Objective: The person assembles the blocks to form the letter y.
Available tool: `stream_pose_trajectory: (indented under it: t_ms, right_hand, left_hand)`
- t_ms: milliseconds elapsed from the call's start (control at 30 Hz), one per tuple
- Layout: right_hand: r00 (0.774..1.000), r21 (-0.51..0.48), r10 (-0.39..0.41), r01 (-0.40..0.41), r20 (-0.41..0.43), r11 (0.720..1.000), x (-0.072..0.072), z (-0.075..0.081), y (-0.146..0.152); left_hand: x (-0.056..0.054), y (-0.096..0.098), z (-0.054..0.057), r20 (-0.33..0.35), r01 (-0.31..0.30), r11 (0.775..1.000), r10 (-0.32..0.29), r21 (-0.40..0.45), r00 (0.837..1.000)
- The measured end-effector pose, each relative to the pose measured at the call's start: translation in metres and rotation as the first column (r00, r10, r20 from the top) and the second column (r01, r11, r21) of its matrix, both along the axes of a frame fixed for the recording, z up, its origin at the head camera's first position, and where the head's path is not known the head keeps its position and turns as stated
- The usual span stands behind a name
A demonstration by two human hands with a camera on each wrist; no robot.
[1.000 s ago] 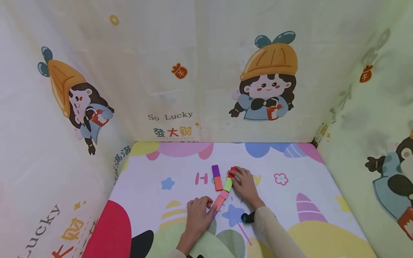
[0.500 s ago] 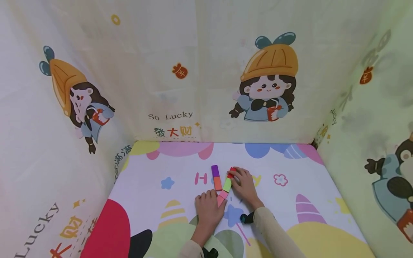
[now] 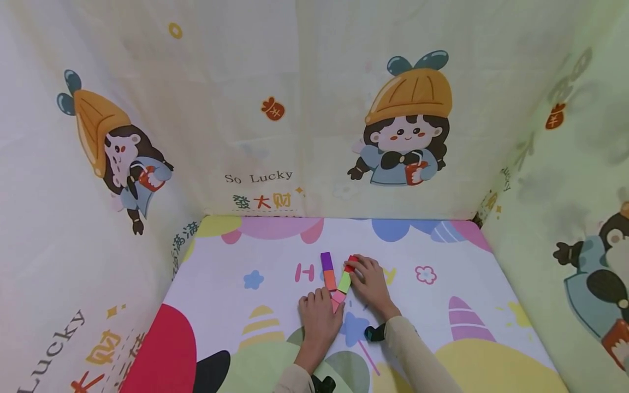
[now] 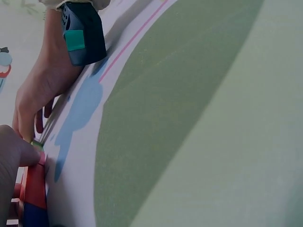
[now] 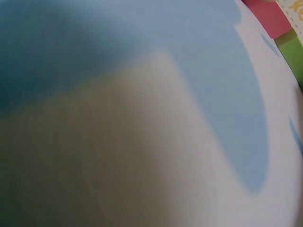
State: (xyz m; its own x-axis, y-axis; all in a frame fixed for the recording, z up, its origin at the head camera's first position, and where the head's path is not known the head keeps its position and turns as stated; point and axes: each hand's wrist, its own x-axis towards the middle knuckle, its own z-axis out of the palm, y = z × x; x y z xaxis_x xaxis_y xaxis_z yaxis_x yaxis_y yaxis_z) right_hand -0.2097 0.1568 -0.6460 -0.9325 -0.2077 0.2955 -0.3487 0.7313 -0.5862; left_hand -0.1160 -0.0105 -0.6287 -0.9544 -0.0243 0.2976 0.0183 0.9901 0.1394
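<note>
Small coloured blocks lie end to end in a slanting row on the printed mat [image 3: 403, 305]. A red block [image 3: 352, 258] is at its far end, then a green block [image 3: 344, 282] and a pink block [image 3: 338, 297]. My left hand [image 3: 318, 319] bends over the near part, thumb and fingers pinching the row around the pink block. In the left wrist view, a salmon-red block [image 4: 35, 189] and a dark blue block [image 4: 35, 215] continue the row under that hand. My right hand [image 3: 372, 284] pinches the far end at the red block, its fingers partly covering it.
Left of the slanting row, a purple block [image 3: 326, 261] and an orange block [image 3: 330, 280] form a short second row, its near end close to the pink block. Printed cloth walls [image 3: 324, 136] stand behind and at both sides of the mat.
My left hand has moved right and forward along the row, now covering its near blocks, which showed earlier. My right hand stays at the red end. The blocks look almost unmoved.
</note>
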Motion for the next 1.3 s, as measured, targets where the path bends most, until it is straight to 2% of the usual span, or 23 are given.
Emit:
stream_pose_trajectory:
  t_ms: [200, 367, 500, 633, 700, 833, 900, 1033, 1167, 1233, 1300]
  right_hand:
    - [1.0, 0.008, -0.003, 0.003, 0.025, 1.0, -0.001, 0.002, 0.002]
    - [1.0, -0.005, 0.001, -0.001, -0.003, 1.0, 0.0, -0.001, 0.001]
    - [1.0, -0.005, -0.003, 0.003, -0.015, 1.0, 0.0, -0.002, 0.001]
    - [1.0, -0.001, -0.003, 0.003, -0.008, 1.0, -0.001, -0.001, 0.001]
    - [1.0, -0.006, -0.001, 0.001, -0.001, 1.0, -0.001, 0.0, 0.001]
    - [1.0, -0.021, 0.006, -0.006, -0.001, 1.0, -0.001, 0.001, 0.001]
    - [1.0, -0.019, 0.007, -0.007, -0.003, 1.0, -0.001, 0.001, 0.001]
    - [1.0, 0.0, 0.006, -0.006, -0.007, 1.0, -0.002, -0.002, 0.002]
    - [1.0, 0.007, 0.01, -0.01, -0.019, 1.0, -0.003, -0.003, 0.002]
    - [1.0, 0.0, 0.012, -0.012, -0.024, 1.0, -0.003, -0.002, 0.002]
    - [1.0, -0.002, 0.014, -0.014, -0.027, 1.0, -0.003, 0.0, 0.003]
  left_hand:
    - [-0.002, 0.001, -0.001, 0.016, 0.001, 1.0, -0.001, 0.007, 1.0]
    - [-0.002, 0.001, -0.004, -0.012, -0.007, 1.0, 0.007, 0.013, 1.0]
    - [0.0, 0.0, -0.003, 0.002, -0.001, 1.0, 0.001, 0.022, 1.0]
    - [0.005, -0.005, 0.0, 0.039, 0.015, 0.994, -0.02, 0.106, 0.999]
    - [0.006, -0.009, 0.001, 0.049, 0.02, 0.981, -0.03, 0.191, 0.998]
    - [0.002, -0.02, 0.001, 0.029, 0.03, 0.937, -0.042, 0.348, 0.999]
    - [-0.004, -0.024, 0.001, 0.023, 0.038, 0.919, -0.051, 0.392, 0.998]
    - [-0.016, -0.033, 0.002, 0.027, 0.07, 0.904, -0.09, 0.421, 0.996]
    - [-0.028, -0.044, 0.001, 0.027, 0.15, 0.882, -0.181, 0.447, 0.983]
    - [-0.034, -0.05, 0.0, 0.023, 0.214, 0.869, -0.25, 0.446, 0.968]
    - [-0.039, -0.056, -0.001, 0.008, 0.287, 0.85, -0.324, 0.442, 0.946]
